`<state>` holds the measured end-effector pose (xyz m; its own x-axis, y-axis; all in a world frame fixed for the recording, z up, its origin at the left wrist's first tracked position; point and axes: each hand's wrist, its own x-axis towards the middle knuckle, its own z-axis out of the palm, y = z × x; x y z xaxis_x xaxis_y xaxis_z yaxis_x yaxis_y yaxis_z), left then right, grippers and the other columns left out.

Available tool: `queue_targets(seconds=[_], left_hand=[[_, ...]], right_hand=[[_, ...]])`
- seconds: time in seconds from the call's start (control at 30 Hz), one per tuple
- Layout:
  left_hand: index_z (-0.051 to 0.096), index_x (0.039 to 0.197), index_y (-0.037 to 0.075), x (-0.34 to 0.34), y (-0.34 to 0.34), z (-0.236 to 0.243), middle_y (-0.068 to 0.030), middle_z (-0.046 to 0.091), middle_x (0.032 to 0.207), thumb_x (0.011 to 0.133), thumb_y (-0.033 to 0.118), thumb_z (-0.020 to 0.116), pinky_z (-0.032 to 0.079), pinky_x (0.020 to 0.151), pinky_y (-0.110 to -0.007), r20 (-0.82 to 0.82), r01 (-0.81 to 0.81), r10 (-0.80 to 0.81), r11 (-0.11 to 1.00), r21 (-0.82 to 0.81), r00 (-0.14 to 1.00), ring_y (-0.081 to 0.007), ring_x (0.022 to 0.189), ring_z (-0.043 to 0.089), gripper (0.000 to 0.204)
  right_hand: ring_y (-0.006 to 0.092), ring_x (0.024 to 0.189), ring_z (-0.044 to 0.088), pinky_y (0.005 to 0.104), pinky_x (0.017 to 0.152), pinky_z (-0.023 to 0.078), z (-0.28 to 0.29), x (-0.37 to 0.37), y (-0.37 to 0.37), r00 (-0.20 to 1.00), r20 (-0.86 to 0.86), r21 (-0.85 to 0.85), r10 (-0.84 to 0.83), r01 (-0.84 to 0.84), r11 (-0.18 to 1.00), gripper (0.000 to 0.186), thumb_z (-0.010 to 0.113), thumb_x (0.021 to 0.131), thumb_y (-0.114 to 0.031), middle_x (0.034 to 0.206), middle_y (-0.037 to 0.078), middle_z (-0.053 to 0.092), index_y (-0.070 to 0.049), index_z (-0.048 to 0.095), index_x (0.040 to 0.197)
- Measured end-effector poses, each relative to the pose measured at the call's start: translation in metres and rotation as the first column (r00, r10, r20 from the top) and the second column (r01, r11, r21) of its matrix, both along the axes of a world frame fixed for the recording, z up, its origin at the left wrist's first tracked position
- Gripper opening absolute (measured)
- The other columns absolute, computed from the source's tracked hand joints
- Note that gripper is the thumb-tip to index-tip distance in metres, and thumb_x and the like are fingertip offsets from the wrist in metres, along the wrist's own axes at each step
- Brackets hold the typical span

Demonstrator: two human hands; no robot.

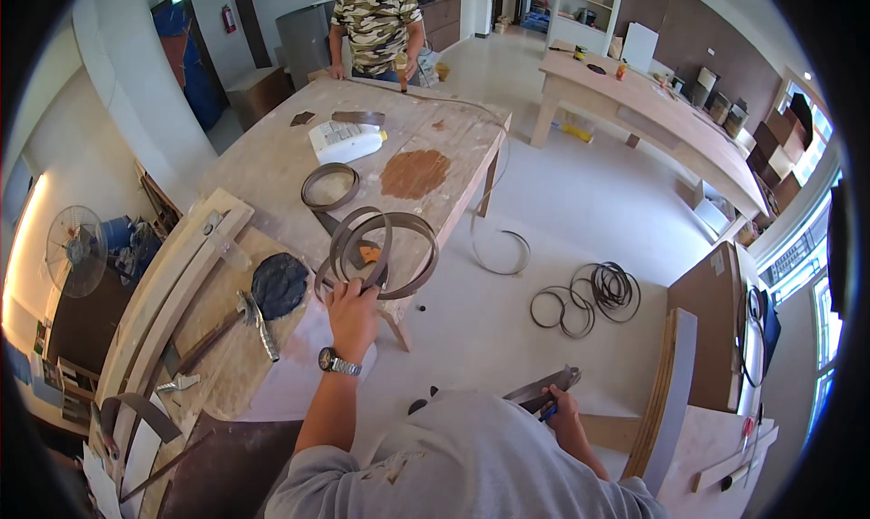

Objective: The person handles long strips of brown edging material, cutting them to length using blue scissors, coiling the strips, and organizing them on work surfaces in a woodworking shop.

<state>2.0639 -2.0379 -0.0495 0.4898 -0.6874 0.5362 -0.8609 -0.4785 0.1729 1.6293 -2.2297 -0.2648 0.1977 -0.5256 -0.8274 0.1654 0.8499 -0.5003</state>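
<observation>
My left hand [351,314] is closed around coiled brown edging strip [400,293], held up at the near side of the wooden table [272,152]. Its loops stand in several open rings. Behind them, partly hidden, lies an orange-and-dark tool [370,254]. Down by my right side, my right hand [565,411] grips flat dark brown strips [540,386]; something blue shows by its fingers, too covered to name. Another brown coil [311,195] rests on the table beyond my left hand, near a white bottle [344,144] lying on its side.
A hammer [260,327] and a dark lump [279,285] lie on the left bench. Dark coils [616,293] sit on the floor to the right. Boards [666,397] stand near my right arm. Across the table, a person [376,25] stands by a long strip [453,100].
</observation>
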Motion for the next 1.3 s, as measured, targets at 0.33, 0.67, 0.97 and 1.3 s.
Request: queue_targets(seconds=[0.33, 0.67, 0.97, 1.3], left_hand=[[0.07, 0.093, 0.014, -0.001, 0.015, 0.002, -0.005, 0.057, 0.099, 0.068, 0.005, 0.063, 0.035, 0.076, -0.042, 0.016, -0.085, 0.084, 0.996, 0.038, 0.996, -0.0271, 0.093, 0.049, 0.027], [0.07, 0.092, 0.014, -0.013, 0.017, 0.006, -0.0051, 0.056, 0.098, 0.068, 0.004, 0.064, 0.037, 0.078, -0.042, 0.011, -0.072, 0.072, 0.997, 0.007, 0.997, -0.0271, 0.093, 0.049, 0.027], [0.069, 0.091, 0.013, -0.018, 0.031, 0.0, -0.0047, 0.055, 0.089, 0.069, 0.004, 0.062, 0.036, 0.076, -0.041, -0.014, -0.059, 0.058, 0.998, -0.038, 0.998, -0.0274, 0.088, 0.049, 0.025], [0.066, 0.091, 0.004, -0.065, 0.046, -0.003, -0.012, 0.053, 0.081, 0.072, 0.007, 0.069, 0.043, 0.068, -0.042, -0.36, 0.192, -0.239, 0.968, -0.161, 0.902, -0.0322, 0.08, 0.051, 0.02]], right_hand=[[0.0093, 0.049, 0.044, 0.0248, 0.041, 0.04, -0.001, 0.018, -0.011, 0.999, 0.006, -0.02, 0.042, -0.042, 0.999, 0.012, 0.06, 0.09, -0.019, 0.076, 0.004, 0.061, -0.007, 0.056, 0.089], [0.0106, 0.049, 0.043, 0.0259, 0.041, 0.04, -0.003, 0.025, -0.008, 0.997, -0.009, -0.001, 0.071, -0.071, 0.997, 0.015, 0.061, 0.089, -0.02, 0.076, 0.004, 0.06, -0.006, 0.057, 0.09], [0.0106, 0.048, 0.042, 0.0255, 0.041, 0.039, 0.002, 0.03, -0.002, 0.997, -0.022, -0.009, 0.075, -0.075, 0.997, 0.015, 0.061, 0.089, -0.02, 0.069, 0.003, 0.056, -0.005, 0.06, 0.086], [0.0087, 0.05, 0.043, 0.024, 0.044, 0.039, 0.01, 0.047, -0.011, 0.99, -0.041, -0.026, 0.135, -0.136, 0.99, 0.013, 0.059, 0.09, -0.02, 0.072, 0.002, 0.058, -0.007, 0.059, 0.087]])
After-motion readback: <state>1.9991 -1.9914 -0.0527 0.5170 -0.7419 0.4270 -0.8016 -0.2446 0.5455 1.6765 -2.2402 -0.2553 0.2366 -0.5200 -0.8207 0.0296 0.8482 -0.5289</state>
